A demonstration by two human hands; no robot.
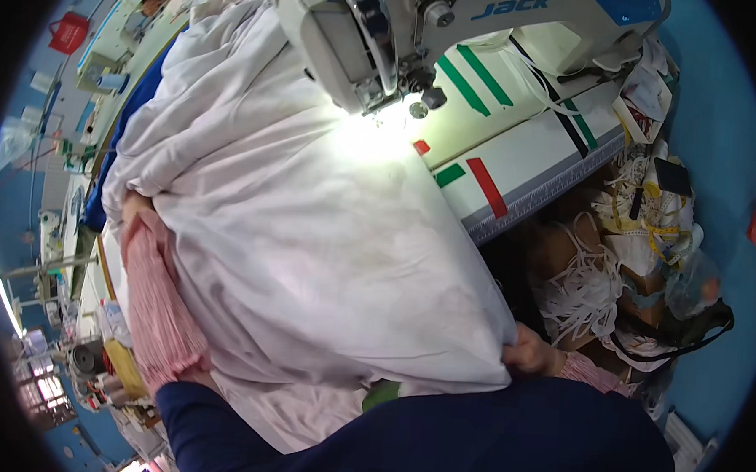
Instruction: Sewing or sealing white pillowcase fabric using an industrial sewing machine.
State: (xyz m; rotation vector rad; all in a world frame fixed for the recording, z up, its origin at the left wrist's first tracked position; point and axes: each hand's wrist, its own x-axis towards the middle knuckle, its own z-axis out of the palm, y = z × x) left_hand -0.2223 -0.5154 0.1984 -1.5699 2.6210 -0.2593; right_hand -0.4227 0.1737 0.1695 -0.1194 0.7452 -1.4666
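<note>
— Why is your left hand so far out from the sewing machine?

— The white fabric is a big heap, piled from under the machine's needle down toward my lap. I keep that hand at the heap's left edge, pressed against it so the bulk doesn't slide off the worktop. The cloth hides my fingers, so I can't tell whether they're spread or curled.

— And the right hand?

— It's at the heap's lower right corner, well below the machine, fingers closed on the fabric edge, it seems. That steadies the near end.

— Any labels or markings?

— Far left of the machine, a red bag-like shape hangs against the blue wall. Right of the needle, green tape strips and red tape strips are stuck on the pale worktop, probably as alignment guides, beside a black strip. Further right, below the worktop's edge, white elastic bands spill from boxes.
</note>
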